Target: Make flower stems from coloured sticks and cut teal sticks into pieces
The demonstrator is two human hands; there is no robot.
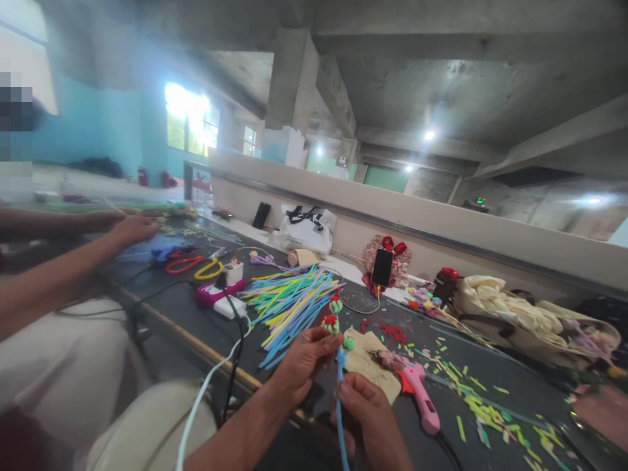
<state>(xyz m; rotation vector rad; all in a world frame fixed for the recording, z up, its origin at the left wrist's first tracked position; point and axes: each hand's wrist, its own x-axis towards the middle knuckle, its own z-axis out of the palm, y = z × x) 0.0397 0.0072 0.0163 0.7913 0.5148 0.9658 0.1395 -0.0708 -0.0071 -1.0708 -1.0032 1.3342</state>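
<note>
My left hand (305, 364) pinches a pipe-cleaner flower (331, 325) at its small red and green heads. Below it, my right hand (366, 412) grips the light blue pipe-cleaner stem (339, 409), which runs down past the lower edge of the view. One round green bud (348, 343) sits at the top of that stem, between the hands. Just right of them, a pink hot glue gun (417, 392) lies with its nozzle over a beige square pad (366, 356). The fingertips of my left hand partly cover the join of the flower.
Long coloured pipe cleaners (294, 307) lie in a pile beyond my left hand. Cut green pieces (475, 405) scatter at right. A power strip (223, 301), yellow-handled scissors (209, 269) and a phone (381, 267) stand farther back. A co-worker's hand (135, 229) is at left.
</note>
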